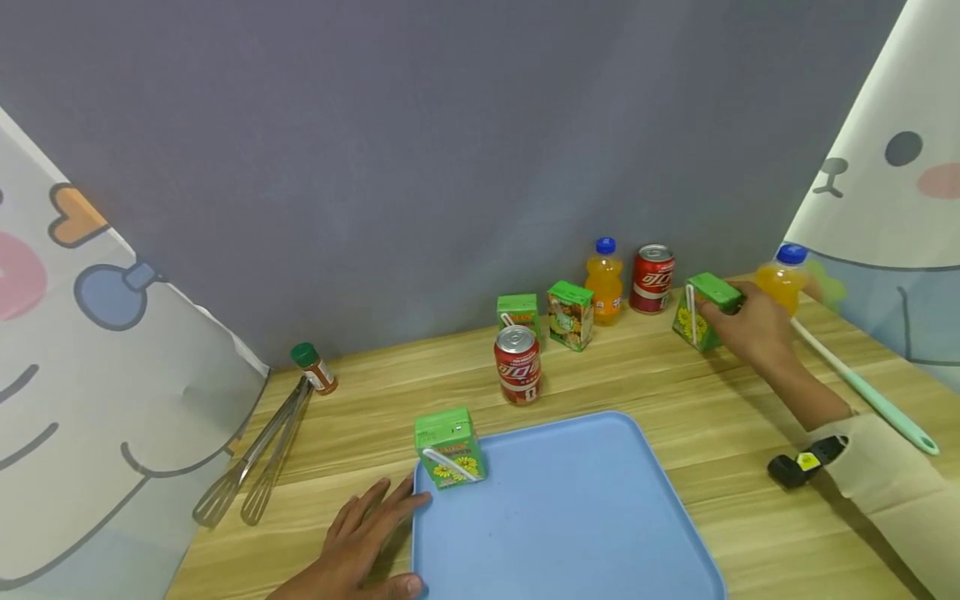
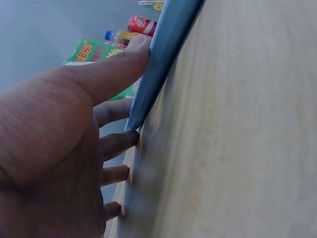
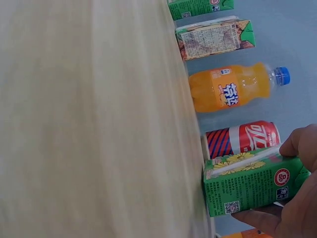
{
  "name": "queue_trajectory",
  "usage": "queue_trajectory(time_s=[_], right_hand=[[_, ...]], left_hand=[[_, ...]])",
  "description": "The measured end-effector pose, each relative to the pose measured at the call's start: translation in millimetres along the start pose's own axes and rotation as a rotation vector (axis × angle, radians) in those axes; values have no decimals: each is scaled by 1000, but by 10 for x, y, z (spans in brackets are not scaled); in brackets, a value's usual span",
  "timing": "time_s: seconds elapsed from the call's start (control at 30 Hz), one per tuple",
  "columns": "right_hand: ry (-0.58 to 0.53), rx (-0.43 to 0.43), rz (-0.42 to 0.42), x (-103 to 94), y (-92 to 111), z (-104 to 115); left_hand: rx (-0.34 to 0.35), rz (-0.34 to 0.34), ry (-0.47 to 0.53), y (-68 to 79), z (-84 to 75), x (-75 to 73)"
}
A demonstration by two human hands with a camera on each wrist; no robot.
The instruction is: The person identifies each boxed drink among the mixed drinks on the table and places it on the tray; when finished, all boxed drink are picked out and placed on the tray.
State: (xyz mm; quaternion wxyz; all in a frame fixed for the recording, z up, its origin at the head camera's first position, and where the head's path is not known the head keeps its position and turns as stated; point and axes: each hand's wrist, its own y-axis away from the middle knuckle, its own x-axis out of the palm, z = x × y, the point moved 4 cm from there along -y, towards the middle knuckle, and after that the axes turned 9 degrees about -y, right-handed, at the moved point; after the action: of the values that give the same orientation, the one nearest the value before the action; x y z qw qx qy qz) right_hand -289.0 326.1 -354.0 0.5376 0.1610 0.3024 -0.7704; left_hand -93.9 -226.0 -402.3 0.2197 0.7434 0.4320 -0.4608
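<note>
My right hand (image 1: 757, 329) grips a green drink carton (image 1: 693, 321) near the back right of the table. In the right wrist view, thumb and fingers hold the upper part of this carton (image 3: 247, 186), its white straw along one face. My left hand (image 1: 360, 537) lies at the left edge of a blue tray (image 1: 555, 508), fingers spread. Its thumb touches the tray rim (image 2: 161, 59) in the left wrist view, with the other fingertips down by the edge and tabletop. On the tray's back left corner stands another green carton (image 1: 450, 454).
Behind the tray stands a red cola can (image 1: 517, 367), then two cartons, an orange soda bottle (image 1: 604, 283) and a second can (image 1: 652, 279). Another orange bottle (image 1: 783, 279) and a mint-handled utensil (image 1: 870, 387) lie right. A green-capped jar (image 1: 315, 368) and metal whisks (image 1: 258, 450) are left.
</note>
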Motion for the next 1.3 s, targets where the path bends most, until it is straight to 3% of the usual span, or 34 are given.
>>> queue_trajectory(time_s=[0.17, 0.53, 0.83, 1.07, 1.3], right_hand=[[-18, -37, 19, -20, 16, 143], [-72, -212, 88, -12, 170, 676], [-156, -248, 253, 97, 434, 1030], [-234, -395, 371, 218, 664, 1304], [-247, -517, 474, 357, 808, 1379]], left_hand=[[13, -11, -13, 1, 3, 7], [18, -24, -16, 6, -11, -3], [-9, 16, 8, 3, -12, -9], [-3, 4, -8, 4, -14, -14], [23, -23, -22, 4, -21, -11]])
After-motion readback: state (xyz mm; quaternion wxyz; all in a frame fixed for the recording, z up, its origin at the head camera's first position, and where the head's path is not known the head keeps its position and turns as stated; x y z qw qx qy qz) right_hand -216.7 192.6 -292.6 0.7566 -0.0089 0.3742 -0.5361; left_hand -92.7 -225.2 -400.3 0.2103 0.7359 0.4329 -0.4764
